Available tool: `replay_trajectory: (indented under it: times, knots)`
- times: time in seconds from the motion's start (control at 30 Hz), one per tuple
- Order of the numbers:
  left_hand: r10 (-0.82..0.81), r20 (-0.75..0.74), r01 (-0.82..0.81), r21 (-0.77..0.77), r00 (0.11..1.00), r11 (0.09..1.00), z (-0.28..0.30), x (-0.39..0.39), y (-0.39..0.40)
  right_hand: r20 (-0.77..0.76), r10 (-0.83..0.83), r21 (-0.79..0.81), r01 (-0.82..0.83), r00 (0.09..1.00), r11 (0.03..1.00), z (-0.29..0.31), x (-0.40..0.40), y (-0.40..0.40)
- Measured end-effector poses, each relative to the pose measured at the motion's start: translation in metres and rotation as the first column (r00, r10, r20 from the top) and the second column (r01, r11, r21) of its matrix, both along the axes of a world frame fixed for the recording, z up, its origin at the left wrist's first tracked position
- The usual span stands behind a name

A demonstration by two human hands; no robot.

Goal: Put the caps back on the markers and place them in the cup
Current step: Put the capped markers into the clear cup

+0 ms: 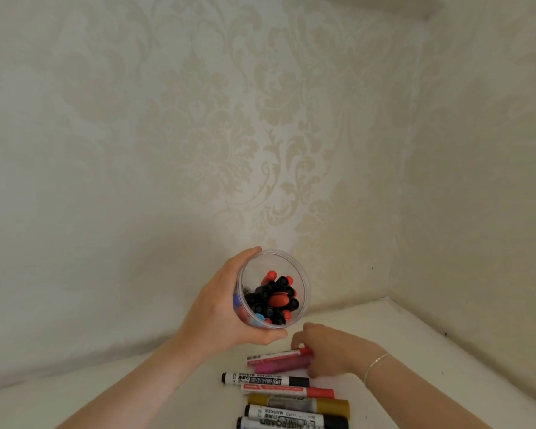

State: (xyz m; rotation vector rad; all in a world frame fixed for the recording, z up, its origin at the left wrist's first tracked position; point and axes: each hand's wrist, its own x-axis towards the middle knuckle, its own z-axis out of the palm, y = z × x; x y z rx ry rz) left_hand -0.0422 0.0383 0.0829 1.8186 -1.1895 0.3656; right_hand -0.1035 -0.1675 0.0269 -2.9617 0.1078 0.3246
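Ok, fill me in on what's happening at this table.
A person is gathering markers. The left hand holds a clear cup already holding many capped markers, lifted off the table. The right hand has its grip on a red marker beside a pink marker. Five more markers lie in a row nearer the camera.
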Motion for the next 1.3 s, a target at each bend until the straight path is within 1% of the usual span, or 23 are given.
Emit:
replay_trajectory:
  times: [0.1,0.13,0.2,0.27,0.3,0.37,0.4,0.43,0.47,0.5,0.53,0.6,0.63,0.7,0.77,0.87,0.93,1.03,1.1,1.13,1.2,1.27,1.3]
  knots:
    - [0.001,0.009,-0.001,-0.007,1.000,1.000,0.000,0.000,0.001,0.068,-0.009,-0.121,0.017,0.998,0.993,-0.008,-0.002,-0.005]
    - [0.002,0.014,-0.002,-0.007,1.000,1.000,0.000,0.000,0.001,0.083,-0.039,-0.128,0.050,0.996,0.991,-0.009,-0.003,-0.008]
    - [0.003,0.023,-0.003,-0.010,1.000,1.000,-0.001,0.000,0.001,0.124,-0.125,-0.087,0.136,0.984,0.987,-0.002,-0.004,-0.018]
    - [0.006,0.015,-0.006,-0.017,1.000,1.000,-0.002,0.001,0.001,0.195,-0.194,-0.011,0.200,0.961,0.980,0.018,-0.006,-0.032]
    - [0.006,0.005,-0.006,-0.021,1.000,1.000,-0.002,0.002,0.001,0.256,-0.233,0.051,0.228,0.938,0.972,0.033,-0.009,-0.040]
    - [0.003,-0.008,-0.003,-0.034,1.000,0.999,-0.003,0.002,0.001,0.412,-0.327,0.229,0.251,0.850,0.940,0.064,-0.017,-0.050]
    - [0.001,-0.009,-0.002,-0.041,1.000,0.999,-0.003,0.002,0.001,0.494,-0.357,0.329,0.209,0.793,0.921,0.078,-0.022,-0.051]
    - [-0.001,-0.006,0.001,-0.047,1.000,0.999,-0.002,0.002,0.000,0.567,-0.362,0.392,0.144,0.740,0.909,0.092,-0.028,-0.050]
    - [-0.004,-0.003,0.004,-0.056,1.000,0.998,-0.002,0.001,-0.002,0.626,-0.342,0.410,0.077,0.701,0.909,0.105,-0.034,-0.047]
    - [-0.005,-0.001,0.005,-0.065,1.000,0.998,-0.001,0.001,-0.003,0.667,-0.296,0.384,0.026,0.684,0.923,0.117,-0.039,-0.041]
    - [-0.005,0.004,0.006,-0.072,1.000,0.997,0.000,0.000,-0.005,0.697,-0.225,0.312,-0.006,0.681,0.950,0.127,-0.043,-0.034]
    - [-0.002,0.017,0.003,-0.078,1.000,0.997,0.001,-0.001,-0.008,0.689,-0.042,0.036,0.024,0.723,0.999,0.142,-0.050,-0.018]
    - [0.000,0.021,0.002,-0.079,1.000,0.997,0.002,-0.002,-0.009,0.658,0.027,-0.119,0.069,0.752,0.990,0.147,-0.053,-0.010]
    - [0.000,0.020,0.001,-0.077,1.000,0.997,0.003,-0.003,-0.012,0.605,0.104,-0.360,0.155,0.789,0.920,0.152,-0.055,0.005]
    - [0.004,0.012,-0.003,-0.067,1.000,0.998,0.003,-0.004,-0.014,0.575,0.103,-0.473,0.227,0.812,0.852,0.150,-0.055,0.019]
    - [-0.003,-0.011,0.003,-0.024,1.000,1.000,0.002,-0.005,-0.016,0.612,0.065,-0.485,0.310,0.788,0.818,0.144,-0.055,0.038]
    - [-0.009,-0.021,0.009,0.000,1.000,1.000,0.000,-0.007,-0.017,0.611,0.068,-0.461,0.285,0.788,0.840,0.143,-0.055,0.049]
    - [-0.013,-0.016,0.013,0.002,1.000,1.000,0.000,-0.008,-0.018,0.596,0.090,-0.375,0.178,0.798,0.909,0.145,-0.054,0.057]
    - [-0.022,-0.017,0.022,0.004,1.000,1.000,0.002,-0.008,-0.018,0.588,0.066,-0.273,0.120,0.806,0.955,0.147,-0.052,0.058]
    - [-0.033,-0.019,0.034,0.011,0.999,0.999,0.003,-0.008,-0.018,0.585,0.042,-0.221,0.110,0.810,0.969,0.147,-0.052,0.058]
    - [-0.049,-0.027,0.050,0.029,0.998,0.998,0.002,-0.007,-0.018,0.591,-0.002,-0.176,0.131,0.807,0.976,0.145,-0.049,0.058]
    - [-0.038,-0.031,0.039,0.036,0.999,0.999,0.001,-0.007,-0.018,0.624,-0.032,-0.150,0.160,0.781,0.976,0.140,-0.045,0.058]
    - [-0.028,-0.027,0.029,0.037,0.999,0.999,0.000,-0.007,-0.018,0.647,-0.048,-0.110,0.156,0.761,0.982,0.136,-0.043,0.058]
